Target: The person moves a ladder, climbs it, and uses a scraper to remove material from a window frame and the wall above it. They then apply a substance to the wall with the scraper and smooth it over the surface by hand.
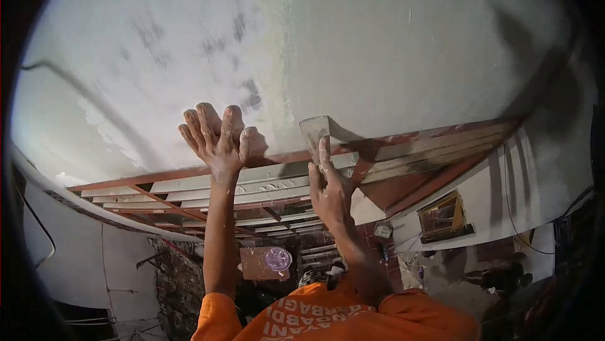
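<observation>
My left hand (218,146) lies against the pale wall (378,45), its fingers spread and spotted with white, just above a reddish-brown frame (403,141). To its right, my right hand (329,190) grips a putty knife (315,132) with a wide, pale blade. One finger stretches along the blade, whose broad end is at the wall's surface. The knife's handle is hidden in the hand. Grey smudges and a whiter patch mark the wall above my left hand.
Below the frame are pale louvre slats (271,185). A purple round container (278,258) stands on a brown board (252,264) far below. A yellowish framed opening (443,217) is at the lower right. Dark cables hang at both sides.
</observation>
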Demonstrator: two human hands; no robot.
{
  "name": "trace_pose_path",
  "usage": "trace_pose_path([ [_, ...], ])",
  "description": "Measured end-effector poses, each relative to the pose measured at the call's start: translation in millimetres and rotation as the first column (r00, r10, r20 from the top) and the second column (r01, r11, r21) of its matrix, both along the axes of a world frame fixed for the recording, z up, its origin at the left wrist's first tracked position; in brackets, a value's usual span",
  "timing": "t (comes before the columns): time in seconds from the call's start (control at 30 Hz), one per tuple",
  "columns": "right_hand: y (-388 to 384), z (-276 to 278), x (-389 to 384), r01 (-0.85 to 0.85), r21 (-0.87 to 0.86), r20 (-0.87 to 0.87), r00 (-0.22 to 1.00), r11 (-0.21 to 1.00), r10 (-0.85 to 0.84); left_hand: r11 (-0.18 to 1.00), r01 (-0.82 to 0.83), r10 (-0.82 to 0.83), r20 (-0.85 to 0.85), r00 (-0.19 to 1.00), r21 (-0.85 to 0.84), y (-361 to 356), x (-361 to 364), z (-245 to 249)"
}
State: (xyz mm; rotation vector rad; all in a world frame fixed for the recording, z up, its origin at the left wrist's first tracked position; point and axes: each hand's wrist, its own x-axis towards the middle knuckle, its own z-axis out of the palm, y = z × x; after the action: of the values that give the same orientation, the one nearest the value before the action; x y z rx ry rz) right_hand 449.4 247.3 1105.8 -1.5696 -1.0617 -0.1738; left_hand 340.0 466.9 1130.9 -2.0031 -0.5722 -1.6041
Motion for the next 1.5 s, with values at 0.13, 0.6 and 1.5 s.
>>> trace_pose_path([
  [0.13,-5,0,4,0.037,-0.048,0.062,0.998,0.998,-0.034,1.0,-0.012,0.012,-0.033,0.999,0.011,-4,-1,3],
  [0.6,-5,-6,20,0.088,-0.022,0.048,0.995,0.996,-0.086,1.0,-0.02,0.02,-0.008,1.0,0.024,-4,0,0],
  [1.5,15,18,39,-0.035,0.125,0.116,0.993,0.992,0.02,0.999,-0.019,0.019,0.005,1.0,-0.048,-1,-4,-13],
])
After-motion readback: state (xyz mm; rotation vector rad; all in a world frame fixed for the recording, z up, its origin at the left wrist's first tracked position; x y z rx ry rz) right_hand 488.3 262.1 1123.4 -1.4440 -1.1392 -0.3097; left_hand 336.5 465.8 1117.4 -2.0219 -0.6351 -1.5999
